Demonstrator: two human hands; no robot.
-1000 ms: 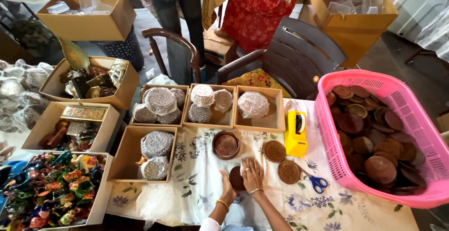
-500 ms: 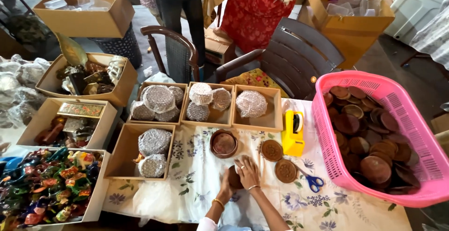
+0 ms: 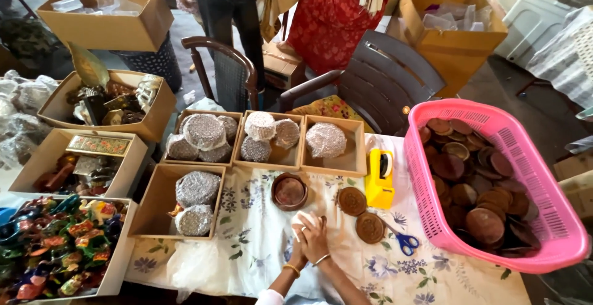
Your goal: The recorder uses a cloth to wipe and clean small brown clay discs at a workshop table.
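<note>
At the near edge of the floral tablecloth [image 3: 259, 231], low and just right of centre, my left hand [image 3: 299, 243] and right hand [image 3: 316, 238] are pressed together, fingers folded round a small round dark thing [image 3: 321, 221] partly covered by a scrap of pale wrap [image 3: 302, 220]; how firmly each hand clamps it I cannot tell. A thin bangle circles each wrist. At eleven o'clock from my hands, close by, a shallow brown round bowl [image 3: 289, 191] sits open side up. At two o'clock lie two flat brown discs [image 3: 361, 214] with a patterned face, just beside each other, and beyond them a yellow tape dispenser [image 3: 379, 179] stands upright. Blue-handled scissors [image 3: 403, 239] lie at three o'clock, beside the nearer disc. Further right a pink plastic basket [image 3: 543, 200] with slotted walls is heaped with smooth dark brown lids and bowls. At twelve o'clock a row of shallow cardboard trays [image 3: 355, 156] holds round bundles wrapped in glittery silver mesh [image 3: 325, 139], and another tray [image 3: 162, 200] at nine o'clock holds two more. Far left, a white box [image 3: 120, 262] brims with bright glossy figurines. A crumpled clear plastic bag [image 3: 191, 262] lies on the cloth at eight o'clock.
</note>
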